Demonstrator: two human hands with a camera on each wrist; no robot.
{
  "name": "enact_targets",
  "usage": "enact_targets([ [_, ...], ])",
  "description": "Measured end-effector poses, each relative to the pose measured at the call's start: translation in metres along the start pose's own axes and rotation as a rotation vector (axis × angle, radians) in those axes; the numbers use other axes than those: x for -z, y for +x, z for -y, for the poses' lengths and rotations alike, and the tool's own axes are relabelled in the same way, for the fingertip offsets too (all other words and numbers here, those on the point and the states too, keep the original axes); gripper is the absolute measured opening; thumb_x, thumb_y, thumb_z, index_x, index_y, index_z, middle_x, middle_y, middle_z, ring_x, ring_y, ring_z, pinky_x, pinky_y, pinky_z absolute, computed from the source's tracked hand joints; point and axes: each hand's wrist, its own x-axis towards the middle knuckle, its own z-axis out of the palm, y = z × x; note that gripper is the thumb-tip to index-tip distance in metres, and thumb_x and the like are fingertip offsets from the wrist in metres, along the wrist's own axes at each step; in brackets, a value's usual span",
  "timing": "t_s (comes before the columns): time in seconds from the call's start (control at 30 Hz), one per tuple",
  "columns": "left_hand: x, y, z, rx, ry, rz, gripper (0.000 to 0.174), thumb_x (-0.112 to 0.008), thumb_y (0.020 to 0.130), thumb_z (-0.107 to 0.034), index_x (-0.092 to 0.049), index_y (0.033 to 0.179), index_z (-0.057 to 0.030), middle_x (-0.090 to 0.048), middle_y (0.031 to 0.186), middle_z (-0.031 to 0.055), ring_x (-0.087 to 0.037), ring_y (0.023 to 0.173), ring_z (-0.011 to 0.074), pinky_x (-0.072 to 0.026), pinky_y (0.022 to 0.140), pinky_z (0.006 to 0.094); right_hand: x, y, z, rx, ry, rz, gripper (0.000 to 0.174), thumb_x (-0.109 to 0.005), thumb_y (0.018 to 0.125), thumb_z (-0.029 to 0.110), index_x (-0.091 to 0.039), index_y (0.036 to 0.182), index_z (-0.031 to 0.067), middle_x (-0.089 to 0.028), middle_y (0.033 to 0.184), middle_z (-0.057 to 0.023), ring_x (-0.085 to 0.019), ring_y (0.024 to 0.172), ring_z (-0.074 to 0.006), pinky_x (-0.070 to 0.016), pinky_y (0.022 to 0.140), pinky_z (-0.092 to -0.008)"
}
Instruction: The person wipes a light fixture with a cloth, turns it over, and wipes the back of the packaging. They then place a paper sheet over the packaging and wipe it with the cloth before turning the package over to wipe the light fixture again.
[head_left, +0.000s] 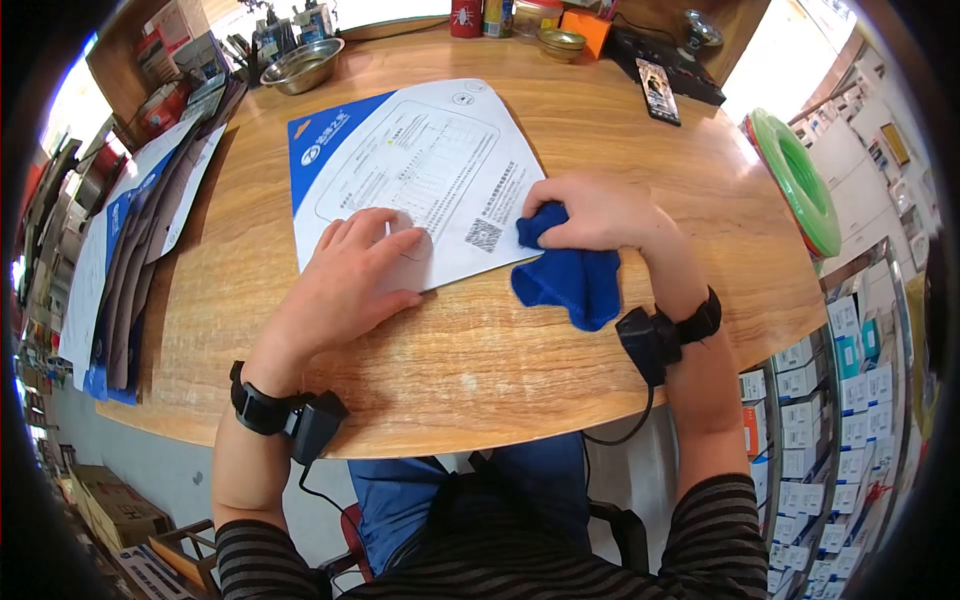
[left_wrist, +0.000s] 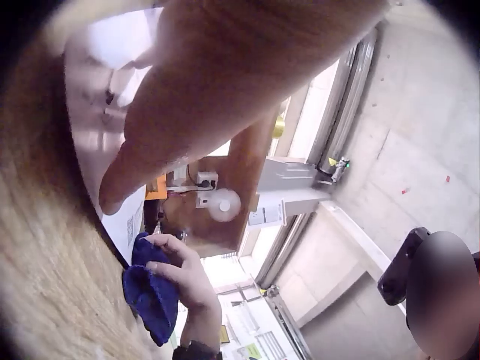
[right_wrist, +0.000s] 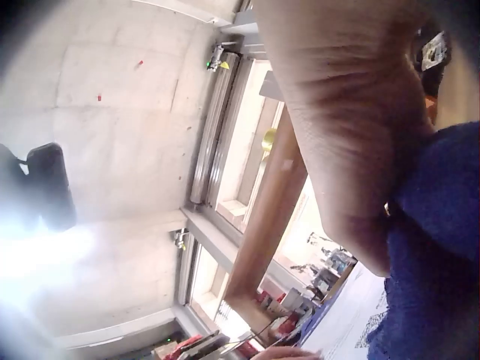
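Observation:
A white printed envelope [head_left: 400, 150] with a blue corner and a QR code lies on the wooden desk. My left hand [head_left: 350, 270] rests on its lower left part, fingers spread and thumb out past the near edge. In my right hand [head_left: 600, 212] is a blue cloth [head_left: 570, 280], bunched between thumb and fingers at the envelope's right corner. The rest of the cloth drapes onto the desk. From the left wrist view, the right hand [left_wrist: 191, 281] pinches the same cloth [left_wrist: 154, 300]. Blue fabric [right_wrist: 431, 247] fills the right side of the right wrist view.
A stack of similar envelopes [head_left: 150, 230] stands along the desk's left edge. Toward the back are a metal bowl [head_left: 303, 66], a red can [head_left: 466, 18] and a phone [head_left: 657, 92]. A coil of green tubing [head_left: 795, 180] hangs at the right edge.

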Motion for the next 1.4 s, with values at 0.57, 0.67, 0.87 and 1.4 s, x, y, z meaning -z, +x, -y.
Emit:
enact_targets([
  [0.57,-0.015,0.005,-0.003,-0.2,-0.031,0.136,0.056,-0.07,0.076,-0.026,-0.051,0.128,-0.0171,-0.029,0.145,0.0176,-0.025,0.135,0.0355,-0.0179,0.111,0.0476,-0.036,0.018,-0.001,0.134,-0.068,-0.409,0.026,-0.058,0.075,0.017,-0.061,0.1,0.0095,-0.062,0.1,-0.0124,-0.059,0.097,-0.03,-0.0486,0.08,-0.0395],
  [0.67,-0.016,0.005,-0.007,-0.219,-0.11,0.151,0.058,-0.069,0.077,-0.028,-0.049,0.13,-0.0179,-0.029,0.145,0.018,-0.025,0.134,0.0359,-0.0175,0.111,0.047,-0.031,0.024,-0.017,-0.007,-0.07,-0.497,0.026,-0.058,0.076,0.016,-0.061,0.101,0.0099,-0.063,0.097,-0.0124,-0.06,0.094,-0.0305,-0.0488,0.078,-0.0395],
  [0.87,-0.01,0.002,-0.016,-0.149,-0.148,0.07,0.065,-0.071,0.074,-0.025,-0.045,0.132,-0.0096,-0.038,0.137,0.0177,-0.031,0.129,0.0359,-0.0224,0.11,0.0449,-0.037,0.029,-0.014,0.103,-0.155,-0.423,0.027,-0.062,0.074,0.017,-0.063,0.1,0.0092,-0.064,0.096,-0.0126,-0.06,0.092,-0.0303,-0.0481,0.079,-0.0382],
  [1.4,-0.016,0.004,-0.021,-0.251,-0.009,0.051,0.055,-0.064,0.079,-0.034,-0.05,0.125,-0.0069,-0.046,0.126,0.014,-0.036,0.124,0.0314,-0.0277,0.104,0.047,-0.05,0.032,0.008,0.16,0.212,-0.683,0.027,-0.067,0.075,0.017,-0.063,0.1,0.008,-0.062,0.101,-0.0115,-0.06,0.097,-0.0272,-0.0469,0.085,-0.0333],
])
